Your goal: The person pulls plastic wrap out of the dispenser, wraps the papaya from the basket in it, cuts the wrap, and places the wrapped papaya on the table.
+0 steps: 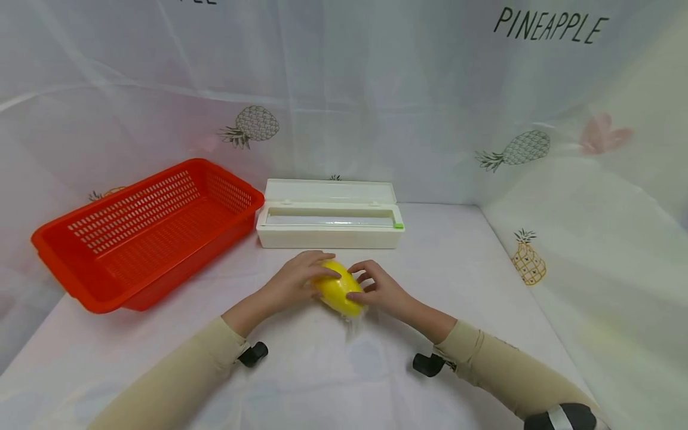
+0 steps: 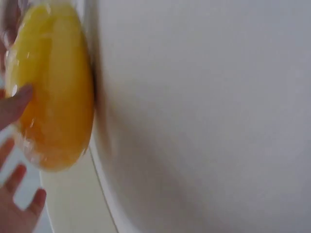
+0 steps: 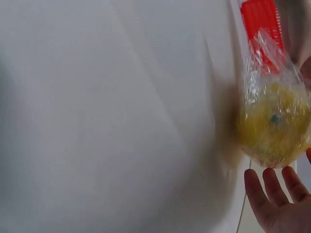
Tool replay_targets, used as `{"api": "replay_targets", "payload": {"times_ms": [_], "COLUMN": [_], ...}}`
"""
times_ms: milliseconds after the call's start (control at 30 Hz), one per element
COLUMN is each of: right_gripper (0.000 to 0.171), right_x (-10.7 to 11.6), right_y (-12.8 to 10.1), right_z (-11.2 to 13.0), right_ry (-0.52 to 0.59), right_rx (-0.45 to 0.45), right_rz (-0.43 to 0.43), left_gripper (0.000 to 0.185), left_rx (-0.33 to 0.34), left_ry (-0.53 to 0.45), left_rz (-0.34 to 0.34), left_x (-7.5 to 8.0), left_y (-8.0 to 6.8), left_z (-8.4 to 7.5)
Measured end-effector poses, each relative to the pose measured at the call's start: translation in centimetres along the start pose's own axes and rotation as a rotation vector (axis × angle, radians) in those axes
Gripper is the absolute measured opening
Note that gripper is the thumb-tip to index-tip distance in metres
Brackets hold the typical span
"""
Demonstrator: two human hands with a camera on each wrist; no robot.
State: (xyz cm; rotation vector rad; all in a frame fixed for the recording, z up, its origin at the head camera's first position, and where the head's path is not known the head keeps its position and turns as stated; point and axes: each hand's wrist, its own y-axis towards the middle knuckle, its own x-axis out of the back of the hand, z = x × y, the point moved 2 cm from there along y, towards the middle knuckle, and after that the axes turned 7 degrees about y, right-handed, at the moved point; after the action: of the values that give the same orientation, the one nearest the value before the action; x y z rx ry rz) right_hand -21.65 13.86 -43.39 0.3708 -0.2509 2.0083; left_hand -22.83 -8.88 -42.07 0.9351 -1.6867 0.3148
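On the table point(image 1: 457, 251), both hands, left hand point(image 1: 292, 280) and right hand point(image 1: 378, 289), curled round the film-wrapped yellow fruit point(image 1: 337, 291).

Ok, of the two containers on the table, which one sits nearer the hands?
The white cling-film dispenser box, lid open, straight behind the wrapped yellow fruit both hands hold. The red slotted basket lies farther left.

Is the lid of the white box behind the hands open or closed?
Open. The white dispenser box has its lid tipped back toward the curtain, so the long slot and the roll inside show in the head view.
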Motion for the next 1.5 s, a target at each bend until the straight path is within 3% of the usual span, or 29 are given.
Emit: {"api": "replay_targets", "payload": {"times_ms": [100, 200, 400, 667, 800, 967, 1033, 1133, 1200, 1300, 1400, 1500], "right_gripper": [0.053, 0.062, 0.082, 0.083, 0.084, 0.083, 0.077, 0.060, 0.047, 0.033, 0.031, 0.035], "right_x": [-0.2, -0.2, -0.6, -1.8, -1.8, -1.3, -1.0, -0.8, -1.0, -1.8, -2.7, -3.5], "right_y": [-0.3, -0.6, -0.6, 0.8, 1.2, 0.6, -0.1, -1.1, -1.7, -2.0, -1.7, -1.0], "right_z": [0.1, 0.2, 0.0, 0.7, 0.8, 1.1, 1.4, 2.1, 2.5, 2.9, 2.7, 2.4], "right_ry": [-0.021, -0.049, -0.054, -0.032, -0.048, -0.104, -0.143, -0.215, -0.262, -0.346, -0.417, -0.523], "right_rx": [-0.016, -0.027, -0.052, -0.013, -0.010, -0.009, 0.027, 0.130, 0.209, 0.290, 0.272, 0.216], "right_rz": [-0.001, 0.000, 0.014, -0.058, -0.057, -0.061, -0.090, -0.109, -0.067, 0.064, 0.192, 0.255], "left_gripper": [0.045, 0.047, 0.051, 0.058, 0.059, 0.060, 0.060, 0.060, 0.060, 0.061, 0.061, 0.061], "left_rx": [0.129, 0.198, 0.245, 0.356, 0.355, 0.314, 0.296, 0.277, 0.275, 0.275, 0.291, 0.302], "left_ry": [0.015, 0.023, -0.029, -0.128, -0.133, -0.056, -0.034, -0.094, -0.156, -0.220, -0.244, -0.251], "left_rz": [-0.065, -0.103, -0.082, -0.052, -0.034, 0.008, 0.027, 0.059, 0.087, 0.111, 0.121, 0.128], "left_x": [-0.3, -0.5, -1.0, -1.2, -1.1, -0.9, -0.8, -0.8, -0.8, -0.7, -0.6, -0.5], "left_y": [-0.5, -0.7, -0.8, 0.4, 1.1, 1.4, 1.5, 1.7, 1.9, 2.1, 2.4, 2.6], "left_z": [-0.8, -1.5, -1.9, -0.7, 0.1, 0.4, 0.6, 1.0, 1.4, 1.7, 2.0, 2.2]}}
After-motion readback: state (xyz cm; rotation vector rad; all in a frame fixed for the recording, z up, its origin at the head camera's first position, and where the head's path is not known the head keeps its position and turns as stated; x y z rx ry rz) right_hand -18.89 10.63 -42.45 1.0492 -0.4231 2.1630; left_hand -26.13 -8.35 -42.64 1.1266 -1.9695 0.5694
